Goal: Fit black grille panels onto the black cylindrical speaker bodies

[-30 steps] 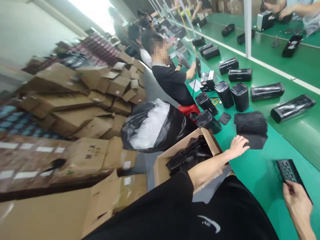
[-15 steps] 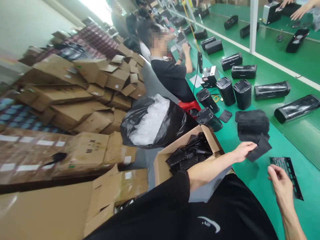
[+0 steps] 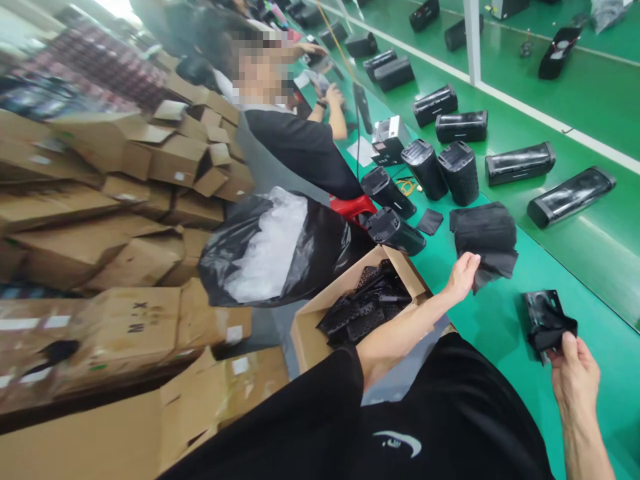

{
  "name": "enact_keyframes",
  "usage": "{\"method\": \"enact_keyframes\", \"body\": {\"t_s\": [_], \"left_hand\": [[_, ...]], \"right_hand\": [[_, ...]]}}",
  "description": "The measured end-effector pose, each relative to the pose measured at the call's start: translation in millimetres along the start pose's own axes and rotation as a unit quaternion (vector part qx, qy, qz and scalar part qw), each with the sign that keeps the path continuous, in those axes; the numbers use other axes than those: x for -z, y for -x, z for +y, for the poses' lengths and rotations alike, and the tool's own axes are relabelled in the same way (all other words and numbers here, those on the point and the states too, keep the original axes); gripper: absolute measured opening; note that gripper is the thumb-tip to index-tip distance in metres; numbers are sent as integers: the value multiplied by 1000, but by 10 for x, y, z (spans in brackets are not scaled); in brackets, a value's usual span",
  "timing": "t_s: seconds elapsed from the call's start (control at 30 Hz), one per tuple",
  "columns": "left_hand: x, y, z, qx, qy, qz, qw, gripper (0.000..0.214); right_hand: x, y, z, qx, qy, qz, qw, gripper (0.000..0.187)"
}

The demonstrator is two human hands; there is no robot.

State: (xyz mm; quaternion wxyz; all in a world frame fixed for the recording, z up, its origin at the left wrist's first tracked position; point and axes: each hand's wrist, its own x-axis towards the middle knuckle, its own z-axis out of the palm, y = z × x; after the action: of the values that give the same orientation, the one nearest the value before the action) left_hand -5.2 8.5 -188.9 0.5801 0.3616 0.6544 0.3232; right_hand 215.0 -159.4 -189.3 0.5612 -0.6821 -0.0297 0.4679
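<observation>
My left hand (image 3: 463,277) rests beside a stack of black cloth sheets (image 3: 484,240) on the green bench (image 3: 550,393), its fingers at a sheet's hanging edge. It holds nothing I can make out. My right hand (image 3: 575,380) grips a black perforated plastic panel (image 3: 545,319), with a black cloth sheet folded around it. Below my left forearm stands an open cardboard box (image 3: 310,337) filled with similar black perforated panels (image 3: 363,313). Upright black cylindrical housings (image 3: 459,173) stand beyond the cloth stack.
A seated co-worker in a black shirt (image 3: 295,143) works farther along the bench, beside a red stool (image 3: 353,208). A bulging black plastic bag (image 3: 273,250) sits left of the box. Stacked cardboard cartons (image 3: 150,173) fill the left. Long black housings (image 3: 570,197) lie on a neighbouring green bench.
The loose cloth sheet has gone from my left hand's side, and a sheet now wraps the panel. My right hand has lifted the panel off the bench. The view has swung left.
</observation>
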Motion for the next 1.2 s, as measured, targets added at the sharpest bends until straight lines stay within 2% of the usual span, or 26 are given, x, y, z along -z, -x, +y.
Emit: {"method": "enact_keyframes", "body": {"t_s": [0.07, 0.17, 0.3, 0.33, 0.37, 0.43, 0.47, 0.5, 0.6, 0.67, 0.73, 0.8, 0.9, 0.97, 1.03, 1.1, 1.13, 1.17, 1.2], "left_hand": [[21, -72, 72, -28, -63, -7, 998, 52], [-37, -106, 163, -45, -136, -58, 988, 39], [-339, 96, 195, -50, -192, -139, 970, 39], [-450, 203, 181, -40, -202, -177, 962, 41], [-566, 326, 159, -16, -209, -239, 948, 42], [-788, 584, 98, 42, -211, -379, 900, 48], [-878, 698, 66, 54, -215, -426, 877, 50], [-947, 789, 37, 46, -225, -445, 865, 52], [-987, 887, -9, -15, -247, -391, 886, 54], [-886, 812, -4, -2, -230, -371, 899, 45], [-716, 653, 10, -5, -246, -344, 906, 40], [-510, 441, 22, -40, -300, -300, 905, 39], [-219, 100, 48, -89, -375, -244, 890, 36], [-107, -75, 95, -118, -421, -219, 872, 27], [-106, -138, 170, -142, -456, -202, 855, 23], [-220, -55, 255, -180, -476, -189, 840, 43], [-314, 39, 290, -208, -472, -194, 835, 46], [-427, 158, 314, -233, -454, -217, 832, 42], [-551, 292, 321, -245, -420, -265, 833, 34]], "right_hand": [[213, 0, -41, 2, -19, 14, 1000, 60], [528, 6, -80, 4, -31, 34, 999, 58], [793, 99, -72, -18, -22, 19, 999, 51], [809, 134, -59, -24, -16, 10, 1000, 49], [807, 170, -43, -31, -9, -1, 999, 48], [762, 234, -7, -47, 11, -27, 999, 47], [731, 259, 12, -54, 21, -38, 998, 47], [704, 279, 30, -59, 30, -46, 997, 48], [700, 310, 71, -38, 31, -18, 999, 49], [790, 317, 78, -3, 14, 34, 999, 50], [940, 322, 65, 25, -1, 83, 996, 52], [1102, 323, 39, 39, -4, 113, 993, 55], [1248, 301, 9, 45, 3, 126, 991, 54], [1240, 267, 4, 46, 9, 124, 991, 51], [1155, 231, 1, 40, 11, 109, 993, 52], [1020, 214, -17, 30, 12, 88, 996, 53], [942, 217, -32, 23, 14, 72, 997, 54], [862, 227, -51, 16, 16, 54, 998, 54], [782, 243, -72, 9, 18, 35, 999, 54]]}}
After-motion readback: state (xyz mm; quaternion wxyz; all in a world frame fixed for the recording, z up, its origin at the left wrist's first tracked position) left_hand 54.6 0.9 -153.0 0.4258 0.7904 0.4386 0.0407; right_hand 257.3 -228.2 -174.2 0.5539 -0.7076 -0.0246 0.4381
